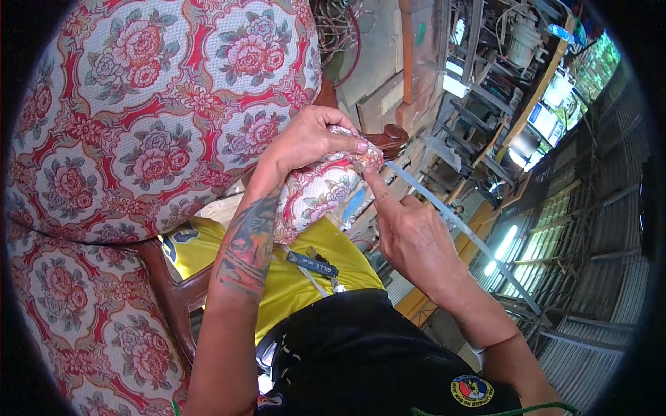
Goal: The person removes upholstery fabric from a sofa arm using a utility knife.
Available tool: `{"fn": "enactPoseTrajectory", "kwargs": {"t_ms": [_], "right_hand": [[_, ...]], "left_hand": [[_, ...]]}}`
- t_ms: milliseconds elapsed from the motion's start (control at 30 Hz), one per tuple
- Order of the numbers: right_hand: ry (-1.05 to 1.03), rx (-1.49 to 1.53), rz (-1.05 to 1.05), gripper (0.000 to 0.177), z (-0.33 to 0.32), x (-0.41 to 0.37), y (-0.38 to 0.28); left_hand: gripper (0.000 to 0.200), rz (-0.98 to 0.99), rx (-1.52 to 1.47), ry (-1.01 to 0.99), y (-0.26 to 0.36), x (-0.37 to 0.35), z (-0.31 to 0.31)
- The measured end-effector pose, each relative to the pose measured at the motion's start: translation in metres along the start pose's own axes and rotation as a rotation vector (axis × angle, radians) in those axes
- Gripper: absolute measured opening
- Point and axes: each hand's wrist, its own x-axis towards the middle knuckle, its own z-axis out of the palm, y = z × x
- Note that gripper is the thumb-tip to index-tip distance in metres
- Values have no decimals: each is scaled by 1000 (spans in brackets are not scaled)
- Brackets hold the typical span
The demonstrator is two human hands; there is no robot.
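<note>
A padded armrest (320, 196) covered in floral fabric stands up in front of my body. My left hand (312, 141), on the tattooed arm, is closed over its upper end, with the thumb lying along the fabric near the tip. At that same end, the outstretched index finger of my right hand (414, 225) touches the fabric edge. My other right fingers are curled in, and whatever they may hold is hidden. Just beyond the fabric end, a scrolled dark wood arm end (395, 133) shows.
A large chair back (139, 149) and a seat cushion (87, 319) in matching fabric fill the left. Between them runs a brown wooden frame (166, 284). A strap labelled GILLE (312, 264) hangs against my yellow shirt. Cluttered shelves (479, 118) stand at the right.
</note>
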Motion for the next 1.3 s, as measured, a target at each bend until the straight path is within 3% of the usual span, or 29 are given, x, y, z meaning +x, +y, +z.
{"fn": "enactPoseTrajectory", "kwargs": {"t_ms": [400, 833, 1100, 1233, 1267, 1300], "right_hand": [[-168, -209, 68, 75, -17, 3, -23], [-160, -351, 126, 79, -17, 12, -42], [-188, -420, 143, 77, -19, 4, -52], [-332, -503, 160, 73, -23, -51, -1], [-338, -512, 230, 69, -35, -57, -3], [-368, -505, 319, 66, -45, -68, -8]], "left_hand": [[22, 60, 123, 6, 1, 2, 0], [35, 149, 194, 9, -3, 0, -1], [32, 188, 239, 59, -14, 0, 3], [37, 161, 115, 42, -29, 8, 2], [19, 181, 169, 23, -12, 1, -1], [20, 188, 142, 20, -11, 2, -1]]}}
